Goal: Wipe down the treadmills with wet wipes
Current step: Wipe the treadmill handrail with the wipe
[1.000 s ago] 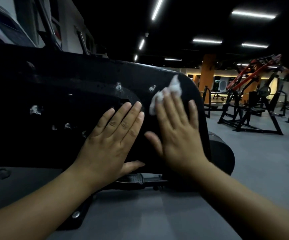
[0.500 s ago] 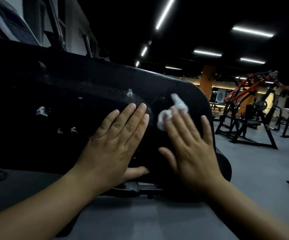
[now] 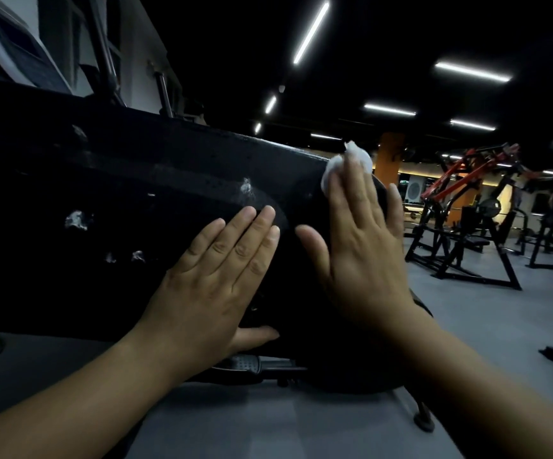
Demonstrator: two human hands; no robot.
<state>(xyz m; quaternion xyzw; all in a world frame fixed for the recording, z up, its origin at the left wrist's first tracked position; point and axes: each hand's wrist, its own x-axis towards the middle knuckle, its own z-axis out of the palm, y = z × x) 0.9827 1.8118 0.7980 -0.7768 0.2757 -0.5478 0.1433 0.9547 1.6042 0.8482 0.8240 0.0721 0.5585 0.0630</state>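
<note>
**Mia:** Where is the wet wipe (image 3: 351, 160) right now?

**Ben:** It is bunched up under the tips of the right hand (image 3: 361, 246). It sits at the top edge of the treadmill's black side cover (image 3: 136, 180), close to the cover's round right end.

**Mia:** Is the hand squeezing it?

**Ben:** No. The right fingers (image 3: 364, 193) are straight and flat, and they press the wipe onto the cover. The left hand (image 3: 215, 279) holds nothing. It lies flat on the cover just beside the right hand, with its fingers straight too.

**Mia:** Which way should the wipe go?

**Ben:** The cover is long from left to right. The white specks (image 3: 76, 220) lie off to the left, past the left hand, and one more speck (image 3: 246, 187) sits just above the left fingertips. So I think the wipe has to slide left along the cover. The left hand is nearer to the specks, but the right hand has the wipe, and the left hand is in its way.

**Mia:** What changed from a moment ago?

**Ben:** The right hand slid up. The wipe was lower on the cover's face, and now it pokes over the top edge. The left hand is in about the same place on the cover.
</note>
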